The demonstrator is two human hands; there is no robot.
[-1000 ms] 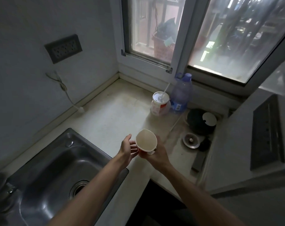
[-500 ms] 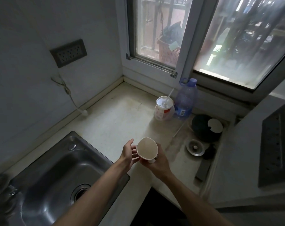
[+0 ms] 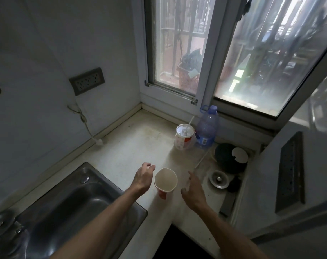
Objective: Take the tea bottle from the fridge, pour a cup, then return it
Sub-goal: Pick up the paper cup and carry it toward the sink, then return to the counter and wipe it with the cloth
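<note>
An empty paper cup (image 3: 165,180), white inside with red at its base, stands upright on the pale countertop (image 3: 121,156) near the front edge. My left hand (image 3: 143,177) hovers just left of the cup with relaxed fingers, holding nothing. My right hand (image 3: 193,189) is a little to the right of the cup, fingers spread and loose, also holding nothing. No tea bottle or fridge is in view.
A steel sink (image 3: 69,212) lies at the left. A lidded takeaway cup with a straw (image 3: 184,136) and a blue plastic water bottle (image 3: 206,128) stand by the window. A dark round pot (image 3: 229,158) and a metal drain strainer (image 3: 218,178) sit at right.
My right hand held the cup above the counter; the cup now stands on the counter and both hands have let go and moved slightly apart from it.
</note>
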